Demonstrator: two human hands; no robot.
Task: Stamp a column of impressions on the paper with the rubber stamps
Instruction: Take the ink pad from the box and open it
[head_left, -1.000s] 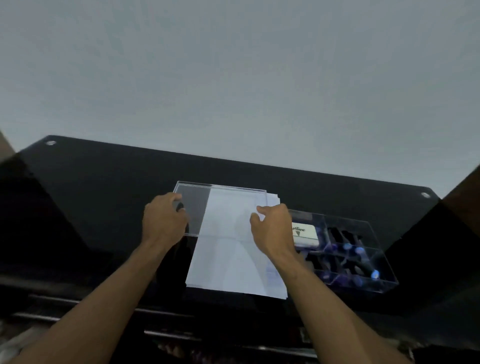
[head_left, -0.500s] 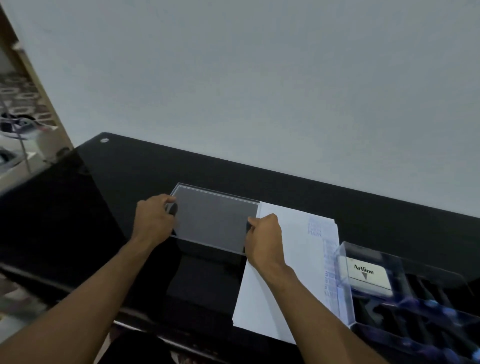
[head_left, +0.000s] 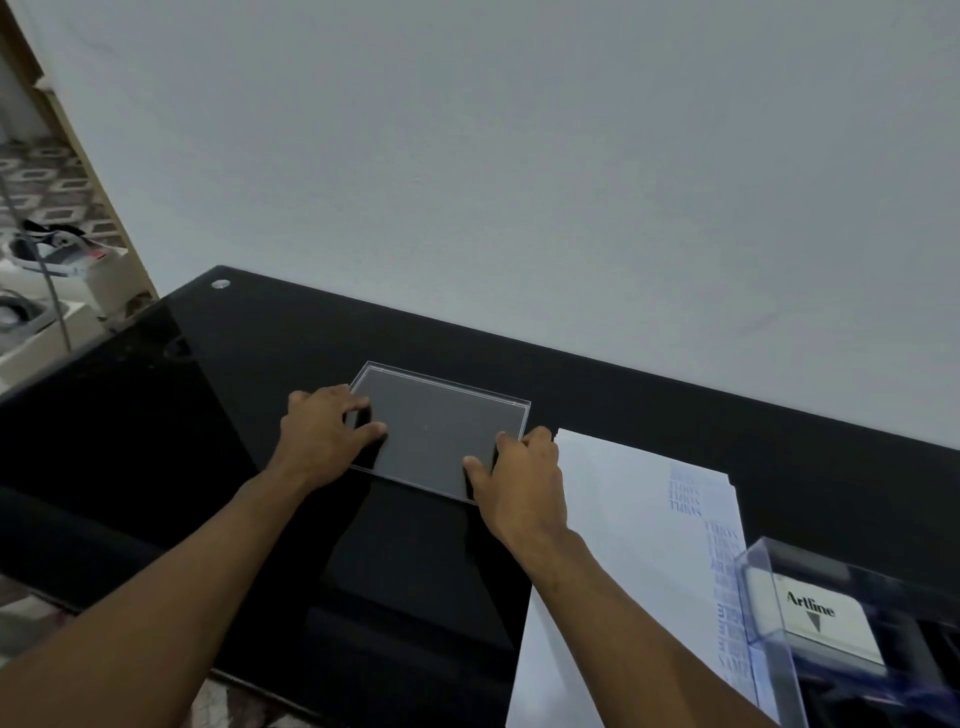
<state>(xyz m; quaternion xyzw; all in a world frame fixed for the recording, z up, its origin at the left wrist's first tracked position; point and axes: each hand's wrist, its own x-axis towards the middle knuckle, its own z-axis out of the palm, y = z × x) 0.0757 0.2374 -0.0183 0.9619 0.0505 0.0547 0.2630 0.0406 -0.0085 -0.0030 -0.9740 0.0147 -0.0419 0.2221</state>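
Both hands (head_left: 426, 462) grip clear lid (head_left: 441, 428); paper (head_left: 623, 519) beside

Glossy black table (head_left: 156, 467), white paper (head_left: 623, 519) with blue stamped lettering (head_left: 684, 491) (a column), clear lid (head_left: 441, 431), pale grey wall (head_left: 519, 156)

Glossy black table (head_left: 156, 441) — clear plastic lid (head_left: 436, 431) (smooth), matt paper (head_left: 623, 519).

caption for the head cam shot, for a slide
Both hands, left hand and right hand, grip a clear lid on the black table, beside stamped paper.
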